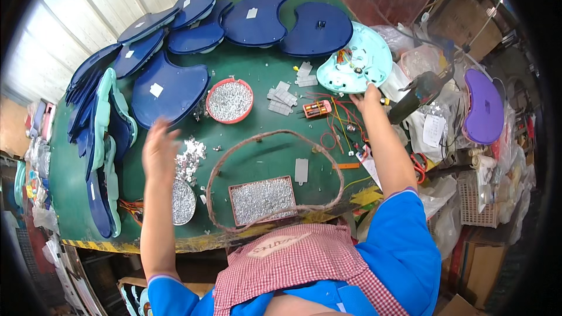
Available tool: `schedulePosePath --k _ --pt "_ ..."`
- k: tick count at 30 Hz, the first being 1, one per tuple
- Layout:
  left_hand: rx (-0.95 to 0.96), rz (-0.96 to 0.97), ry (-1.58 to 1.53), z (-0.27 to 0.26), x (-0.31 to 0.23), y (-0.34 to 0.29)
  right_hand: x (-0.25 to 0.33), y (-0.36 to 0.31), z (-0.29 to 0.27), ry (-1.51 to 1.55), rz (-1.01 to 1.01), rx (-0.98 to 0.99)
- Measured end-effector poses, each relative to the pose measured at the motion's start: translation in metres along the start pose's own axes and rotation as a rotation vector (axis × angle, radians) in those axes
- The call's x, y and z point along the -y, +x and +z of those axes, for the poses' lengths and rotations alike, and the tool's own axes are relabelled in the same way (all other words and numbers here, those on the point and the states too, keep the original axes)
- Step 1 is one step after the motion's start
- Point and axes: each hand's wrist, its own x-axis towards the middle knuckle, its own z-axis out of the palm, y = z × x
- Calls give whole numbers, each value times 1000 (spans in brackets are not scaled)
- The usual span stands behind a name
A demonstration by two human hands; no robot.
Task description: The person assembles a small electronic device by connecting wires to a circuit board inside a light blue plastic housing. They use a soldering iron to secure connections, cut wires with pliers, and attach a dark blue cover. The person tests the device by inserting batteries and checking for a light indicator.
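My right hand reaches to the far right and grips the near rim of a light turquoise plastic shell. Small parts and coloured wires sit inside that shell. My left hand is blurred, its fingers apart with nothing visible in them. It hovers by the near edge of a dark blue curved panel bearing a white label. Close to this hand lie a heap of small silvery parts and a round dish of metal pieces.
More dark blue panels line the table's back and left side. A red bowl and a rectangular tray hold small metal pieces. A brown wrapped ring stands around the tray. A dark powered tool and red-handled scissors are at right.
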Motion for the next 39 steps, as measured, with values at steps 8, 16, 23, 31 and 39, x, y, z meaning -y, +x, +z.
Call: schedulePosePath --k 8,16,23,31,39 --pt "532 -525 -66 271 83 92 -1 -32 9 -75 -218 -10" --pt "273 -531 -210 368 141 143 -4 -38 -15 -61 -305 59" --pt "531 -187 -83 345 50 15 -25 -94 -19 76 -415 243" --pt "1144 19 365 155 -19 -127 -28 -156 -10 -32 -89 790" --pt "-78 353 972 -25 -45 -172 -37 -166 -17 -477 403 1107"
